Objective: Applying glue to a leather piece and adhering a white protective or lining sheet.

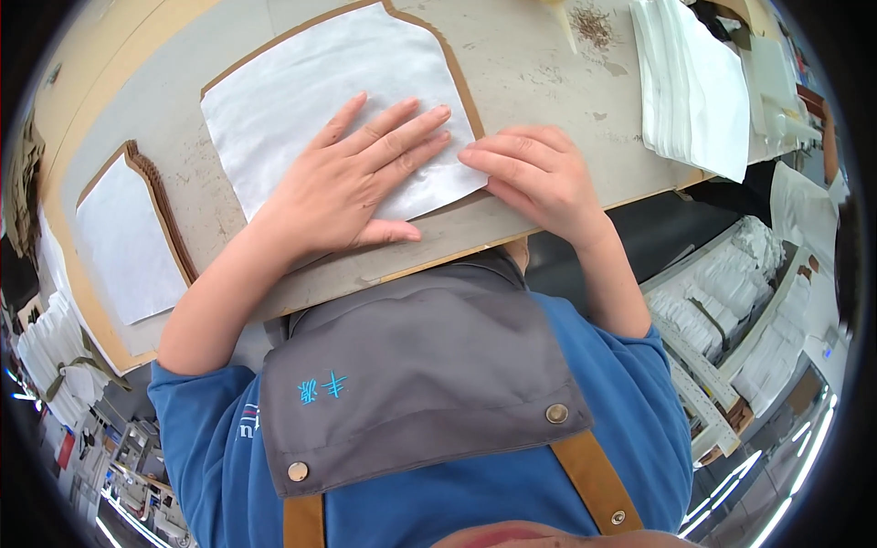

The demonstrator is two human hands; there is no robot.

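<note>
Upper centre, my spread left hand [352,181] seemingly steadies the white sheet [306,78]; my bunched right hand [546,178], pinch unclear, likely must square it up.

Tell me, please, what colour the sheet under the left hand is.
The sheet is white; the head view shows it best.

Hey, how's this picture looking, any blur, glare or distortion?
In the head view, the left hand and right hand look fairly sharp; the brown-edged white sheet has a soft sheen near the right hand; the worktable bends toward the dark fisheye rim; strip lights glare at lower right.
</note>
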